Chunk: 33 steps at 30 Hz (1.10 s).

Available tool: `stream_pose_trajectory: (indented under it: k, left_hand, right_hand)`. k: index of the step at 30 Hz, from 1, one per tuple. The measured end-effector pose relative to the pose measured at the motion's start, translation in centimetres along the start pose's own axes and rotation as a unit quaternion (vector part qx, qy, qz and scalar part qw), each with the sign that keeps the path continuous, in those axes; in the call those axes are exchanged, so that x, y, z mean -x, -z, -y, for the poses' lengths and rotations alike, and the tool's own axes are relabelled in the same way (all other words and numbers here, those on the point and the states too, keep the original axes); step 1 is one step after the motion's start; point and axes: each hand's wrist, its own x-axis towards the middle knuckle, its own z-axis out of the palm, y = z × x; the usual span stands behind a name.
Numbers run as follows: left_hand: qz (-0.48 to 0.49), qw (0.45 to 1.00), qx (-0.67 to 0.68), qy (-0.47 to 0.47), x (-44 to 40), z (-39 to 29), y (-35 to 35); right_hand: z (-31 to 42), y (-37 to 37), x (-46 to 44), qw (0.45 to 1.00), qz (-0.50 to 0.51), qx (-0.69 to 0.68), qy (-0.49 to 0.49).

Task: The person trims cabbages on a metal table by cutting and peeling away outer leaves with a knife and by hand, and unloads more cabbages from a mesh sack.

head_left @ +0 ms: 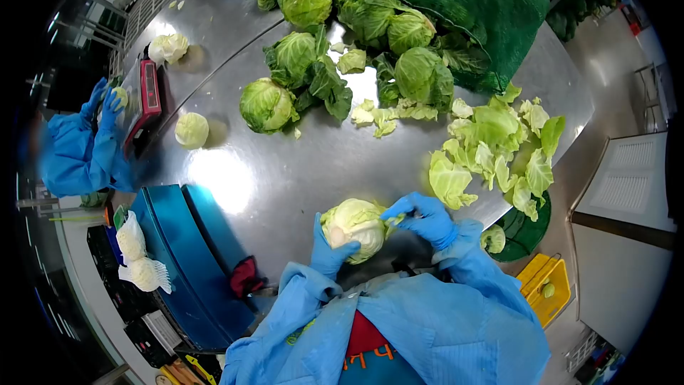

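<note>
1. Left gloved hand (329,248): thumb and fingers spread around the pale green cabbage (358,229), which rests against its palm.
2. Right gloved hand (426,221): fingertips pinching a leaf piece (394,219) at the cabbage's side; loose cabbage leaves (491,135) lie beyond it.

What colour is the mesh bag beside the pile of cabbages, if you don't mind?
The mesh bag is dark green, best seen in the head view.

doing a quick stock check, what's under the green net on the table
Whole cabbages lie along the edge of the green net, with loose leaves just below it. The dark, bunched mesh hides whether more are underneath.
</note>
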Motion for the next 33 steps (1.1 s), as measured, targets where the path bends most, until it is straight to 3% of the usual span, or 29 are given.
stream_pose_trajectory:
  k: [2, 4, 5, 6, 7, 8, 10, 12, 14, 17, 19, 21, 22, 24, 26, 28, 29, 30, 33]
  left_hand:
    - [0.007, 0.997, 0.041, 0.058, -0.5, 0.0, 1.1]
    - [0.018, 0.988, 0.109, 0.112, -0.8, -0.5, 1.8]
    - [0.004, 0.972, 0.19, 0.136, -0.6, -1.2, 1.8]
    - [-0.01, 0.95, 0.269, 0.158, -0.1, -2.7, 1.5]
    - [-0.025, 0.921, 0.345, 0.179, 0.2, -3.7, 1.7]
    - [0.011, 0.916, 0.357, 0.182, 0.3, -2.4, 3.3]
    - [0.02, 0.946, 0.284, 0.158, -0.3, -3.5, 3.1]
    - [0.022, 0.969, 0.209, 0.132, -1.2, -5.1, 2.0]
    - [0.021, 0.985, 0.135, 0.107, -2.0, -6.4, 0.7]
    - [-0.021, 0.997, -0.047, 0.058, -3.3, -6.6, 0.2]
    - [-0.017, 0.998, 0.02, 0.053, -3.9, -6.3, 0.3]
    - [0.033, 0.953, 0.29, 0.078, -3.9, -6.0, 0.9]
    - [0.058, 0.902, 0.418, 0.088, -4.0, -5.8, 1.2]
    - [0.106, 0.75, 0.645, 0.104, -4.3, -5.7, 1.5]
    - [0.082, 0.775, 0.617, 0.112, -4.7, -5.4, 1.5]
    - [0.064, 0.792, 0.595, 0.12, -4.7, -5.3, 0.8]
    - [0.059, 0.799, 0.586, 0.122, -4.6, -5.6, 0.3]
    - [0.055, 0.805, 0.578, 0.125, -4.5, -5.8, -0.2]
    - [0.082, 0.825, 0.538, 0.152, -4.8, -5.9, -0.8]
  right_hand:
    - [2.1, 0.8, 0.0, 0.988, -0.101, -0.112, -0.045]
    - [1.9, 2.4, -1.0, 0.975, -0.21, -0.071, -0.021]
    - [1.1, 3.7, -1.9, 0.963, -0.266, 0.026, 0.026]
    - [1.5, 4.9, -2.5, 0.93, -0.286, 0.228, 0.045]
    - [1.7, 6.1, -2.7, 0.856, -0.296, 0.419, 0.061]
    - [0.4, 7.5, -2.6, 0.842, -0.304, 0.444, 0.046]
    - [-3.5, 11.1, -2.5, 0.81, -0.316, 0.493, 0.021]
    - [-5.4, 13.3, -1.0, 0.843, -0.332, 0.422, -0.023]
    - [-7.3, 14.9, 1.6, 0.808, -0.367, 0.462, -0.003]
    - [-7.8, 15.9, 6.4, 0.778, -0.418, 0.465, -0.06]
    - [-7.5, 16.7, 9.9, 0.763, -0.42, 0.479, -0.109]
    - [-8.7, 18.1, 13.8, 0.735, -0.434, 0.505, -0.128]
    - [-8.4, 17.9, 15.3, 0.712, -0.445, 0.526, -0.134]
    - [-7.3, 18.0, 16.4, 0.682, -0.501, 0.521, -0.108]
    - [-6.5, 17.0, 16.5, 0.661, -0.586, 0.465, -0.045]
    - [-7.3, 16.0, 15.1, 0.738, -0.562, 0.372, -0.01]
    - [-7.2, 14.6, 13.6, 0.823, -0.531, 0.202, 0.005]
    - [-7.2, 13.1, 12.2, 0.863, -0.505, 0.023, 0.006]
    - [-4.8, 5.3, 4.4, 0.92, -0.359, -0.105, -0.112]
